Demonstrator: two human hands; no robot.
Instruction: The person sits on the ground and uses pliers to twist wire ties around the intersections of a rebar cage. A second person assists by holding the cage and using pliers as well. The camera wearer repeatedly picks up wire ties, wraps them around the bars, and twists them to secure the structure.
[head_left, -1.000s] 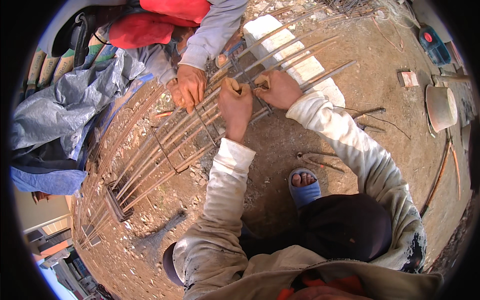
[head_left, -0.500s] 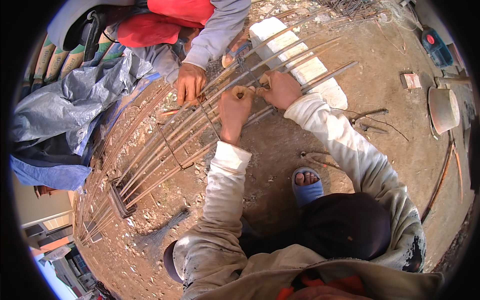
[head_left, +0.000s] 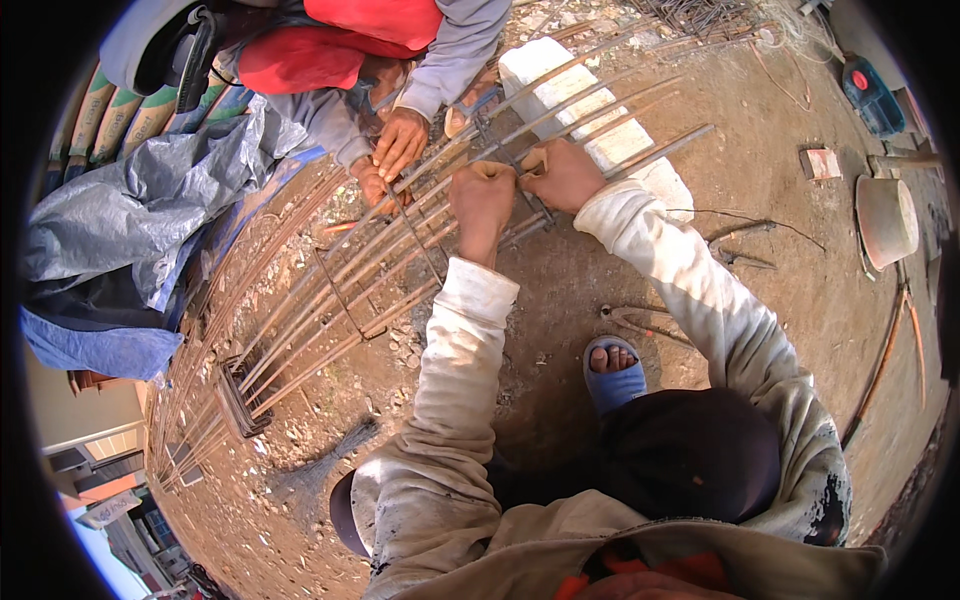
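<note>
Long steel reinforcing bars [head_left: 300, 292] run from the lower left to the upper right, with bent square stirrups [head_left: 418, 236] around them. My left hand [head_left: 482, 203] is closed in a pinch over the bars beside a stirrup. Close to its right, my right hand [head_left: 562, 176] is also pinched, its fingertips almost meeting the left ones. Whatever is between my fingers is too small to make out. Across the bars, a co-worker's hands [head_left: 398, 146] are together at another stirrup. More stirrups [head_left: 240, 402] are bunched near the bars' lower left end.
A white block [head_left: 645, 158] supports the bars' right part. Pincers [head_left: 642, 322] lie near my slippered foot [head_left: 613, 370]. A bundle of thin wire [head_left: 335, 455] is on the dirt at lower left. Grey tarp [head_left: 150, 200] lies left; a bucket [head_left: 888, 222] and a brick [head_left: 822, 163] are right.
My left hand has shifted slightly right and up, its fingers curling over. My right hand has barely moved. The co-worker's hands have come together at the stirrup.
</note>
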